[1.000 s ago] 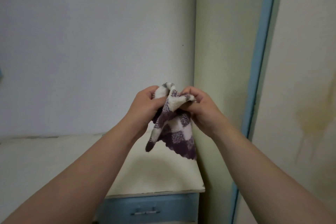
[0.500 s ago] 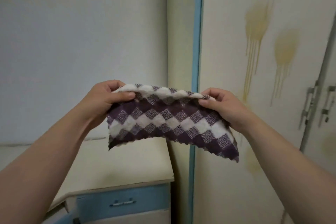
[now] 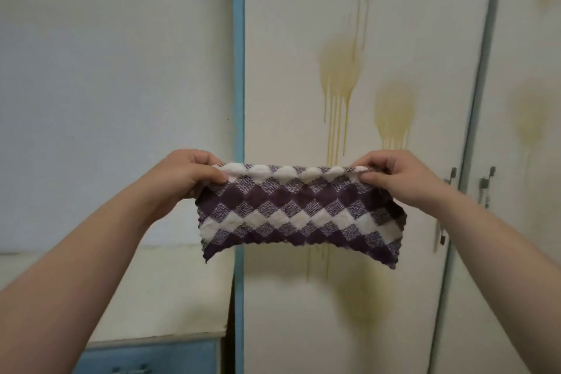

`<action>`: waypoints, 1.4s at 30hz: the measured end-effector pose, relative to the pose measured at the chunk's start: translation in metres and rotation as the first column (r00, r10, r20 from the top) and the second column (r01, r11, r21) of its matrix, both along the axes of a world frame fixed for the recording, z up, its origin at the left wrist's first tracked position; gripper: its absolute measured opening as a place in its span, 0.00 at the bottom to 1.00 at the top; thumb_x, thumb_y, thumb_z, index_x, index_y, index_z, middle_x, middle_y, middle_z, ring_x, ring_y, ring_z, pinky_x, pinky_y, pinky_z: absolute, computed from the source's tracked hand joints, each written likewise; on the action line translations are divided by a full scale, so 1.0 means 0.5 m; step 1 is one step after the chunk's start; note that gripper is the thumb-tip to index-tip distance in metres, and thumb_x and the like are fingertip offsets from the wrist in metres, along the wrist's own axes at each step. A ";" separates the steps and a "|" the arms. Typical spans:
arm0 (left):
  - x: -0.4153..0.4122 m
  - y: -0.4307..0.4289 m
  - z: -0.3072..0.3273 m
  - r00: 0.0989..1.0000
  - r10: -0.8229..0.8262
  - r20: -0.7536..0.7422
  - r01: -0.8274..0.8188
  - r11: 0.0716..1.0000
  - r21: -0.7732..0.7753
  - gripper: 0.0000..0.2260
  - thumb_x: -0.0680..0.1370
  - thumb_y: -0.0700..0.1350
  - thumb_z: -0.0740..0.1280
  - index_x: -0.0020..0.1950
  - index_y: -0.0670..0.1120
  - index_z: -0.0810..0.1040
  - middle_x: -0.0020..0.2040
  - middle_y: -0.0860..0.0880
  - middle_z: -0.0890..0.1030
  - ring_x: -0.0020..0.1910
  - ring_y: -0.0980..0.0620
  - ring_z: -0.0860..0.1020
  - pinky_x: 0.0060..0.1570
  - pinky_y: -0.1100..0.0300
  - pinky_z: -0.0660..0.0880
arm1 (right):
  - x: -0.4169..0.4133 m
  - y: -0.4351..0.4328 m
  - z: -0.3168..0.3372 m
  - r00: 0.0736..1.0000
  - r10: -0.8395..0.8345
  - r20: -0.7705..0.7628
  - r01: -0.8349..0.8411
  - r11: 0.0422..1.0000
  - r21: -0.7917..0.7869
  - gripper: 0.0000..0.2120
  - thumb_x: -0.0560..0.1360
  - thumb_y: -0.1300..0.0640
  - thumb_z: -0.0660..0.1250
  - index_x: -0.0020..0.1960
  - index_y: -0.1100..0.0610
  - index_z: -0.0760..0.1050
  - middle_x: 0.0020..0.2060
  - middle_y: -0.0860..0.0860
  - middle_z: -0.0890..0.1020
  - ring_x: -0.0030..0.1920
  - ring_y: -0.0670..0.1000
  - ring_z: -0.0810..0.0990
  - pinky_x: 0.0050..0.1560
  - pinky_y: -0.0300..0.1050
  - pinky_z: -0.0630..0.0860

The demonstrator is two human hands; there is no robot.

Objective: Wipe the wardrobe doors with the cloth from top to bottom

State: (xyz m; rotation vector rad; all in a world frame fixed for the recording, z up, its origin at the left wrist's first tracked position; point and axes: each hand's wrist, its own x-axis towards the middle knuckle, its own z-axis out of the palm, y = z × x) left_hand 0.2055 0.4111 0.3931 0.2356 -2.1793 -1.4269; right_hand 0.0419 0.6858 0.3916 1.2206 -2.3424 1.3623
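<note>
A purple-and-white checked cloth [image 3: 299, 211] hangs spread out in the air in front of the wardrobe. My left hand [image 3: 182, 174] pinches its top left corner and my right hand [image 3: 394, 174] pinches its top right corner. Behind it stands a cream wardrobe door [image 3: 358, 39] marked with yellow stains and drip runs [image 3: 338, 79]. A second cream door [image 3: 528, 100] is at the right, also stained. The cloth is held apart from the doors.
Metal handles [image 3: 485, 182] sit at the seam between the two doors. A blue vertical trim [image 3: 239, 70] edges the wardrobe's left side. Left of it are a pale wall and a low cream-topped cabinet [image 3: 170, 297] with a blue drawer [image 3: 158, 357].
The cloth went from a bunched wad between both hands to a stretched-out strip, my hands moving apart. The view swung right, bringing the stained doors to the middle.
</note>
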 end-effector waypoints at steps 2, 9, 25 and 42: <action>-0.032 0.030 0.001 0.998 0.063 0.005 -0.063 0.997 -0.047 0.05 0.69 0.34 0.69 0.35 0.42 0.77 0.30 0.47 0.74 0.29 0.53 0.70 0.30 0.64 0.67 | -0.043 0.040 0.011 1.000 0.022 -0.008 -0.021 0.997 0.068 0.13 0.76 0.67 0.64 0.50 0.50 0.79 0.43 0.48 0.81 0.43 0.46 0.78 0.43 0.33 0.75; -0.122 0.106 0.010 0.922 0.346 -0.174 -0.379 0.899 -0.220 0.05 0.69 0.37 0.73 0.38 0.44 0.78 0.36 0.47 0.79 0.35 0.50 0.74 0.35 0.59 0.70 | -0.175 0.097 0.021 0.949 -0.087 -0.304 0.062 0.994 -0.092 0.13 0.71 0.68 0.69 0.37 0.51 0.72 0.45 0.50 0.76 0.45 0.51 0.76 0.49 0.40 0.72; -0.230 0.077 -0.008 0.656 0.359 -0.665 -0.754 0.267 -0.600 0.04 0.68 0.28 0.66 0.37 0.35 0.75 0.40 0.37 0.71 0.30 0.42 0.71 0.28 0.57 0.63 | -0.253 0.037 -0.012 0.271 -0.304 -0.913 0.309 0.926 -0.217 0.14 0.67 0.69 0.63 0.44 0.56 0.84 0.39 0.59 0.77 0.32 0.57 0.73 0.27 0.42 0.64; -0.334 0.183 -0.120 0.650 0.535 -0.540 -0.747 0.317 -0.584 0.35 0.69 0.49 0.72 0.71 0.39 0.62 0.70 0.28 0.60 0.68 0.26 0.59 0.58 0.30 0.62 | -0.204 -0.109 -0.114 0.619 -0.556 -0.556 0.261 0.812 -0.522 0.16 0.69 0.56 0.64 0.56 0.55 0.70 0.53 0.59 0.72 0.52 0.58 0.69 0.51 0.48 0.64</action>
